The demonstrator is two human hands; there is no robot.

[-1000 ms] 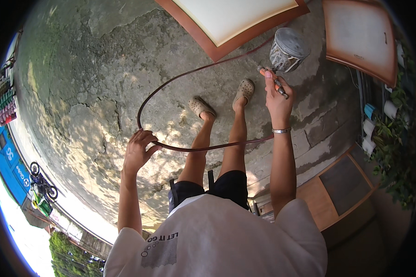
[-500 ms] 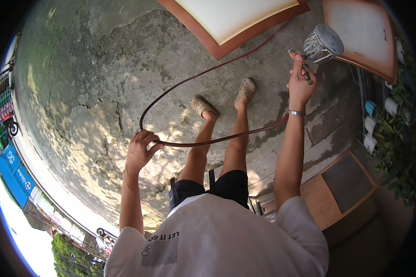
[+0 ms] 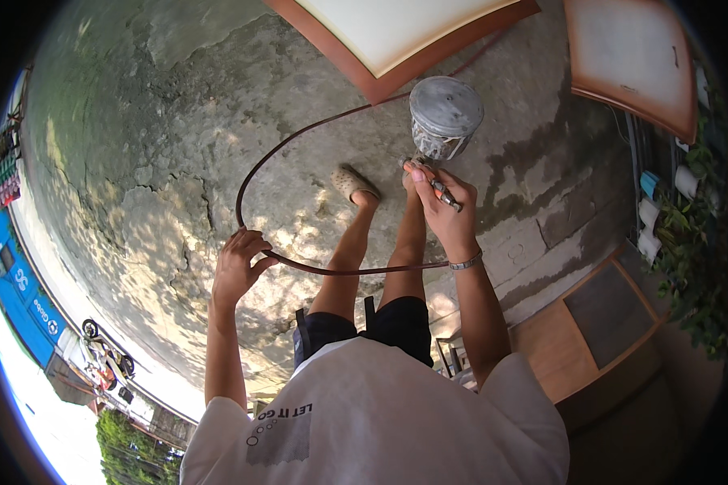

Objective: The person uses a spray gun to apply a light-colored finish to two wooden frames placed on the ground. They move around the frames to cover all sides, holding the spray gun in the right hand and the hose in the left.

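1. Left hand [image 3: 239,263] is pinching a dark red hose [image 3: 344,271] between thumb and fingers, staying nearly where it was half a second ago.
2. Right hand [image 3: 446,212] is closing its fingers round what seems to be a spray gun [image 3: 447,198], with a grey lidded cup [image 3: 446,105] beyond the fingers; whether a trigger is being pressed, I cannot tell.
3. Spray gun and cup are now hovering ahead of the legs, mostly hiding the right shoe [image 3: 410,181]; half a second ago they were hanging farther right, near the smaller panel [image 3: 631,61].
4. The hose is crossing before the shins toward the right wrist, and beyond the left hand is curving past the framed panel's [image 3: 412,32] corner.
5. This swing is leaving the cup nearer the framed panel; the left hand is apparently managing the hose's slack.
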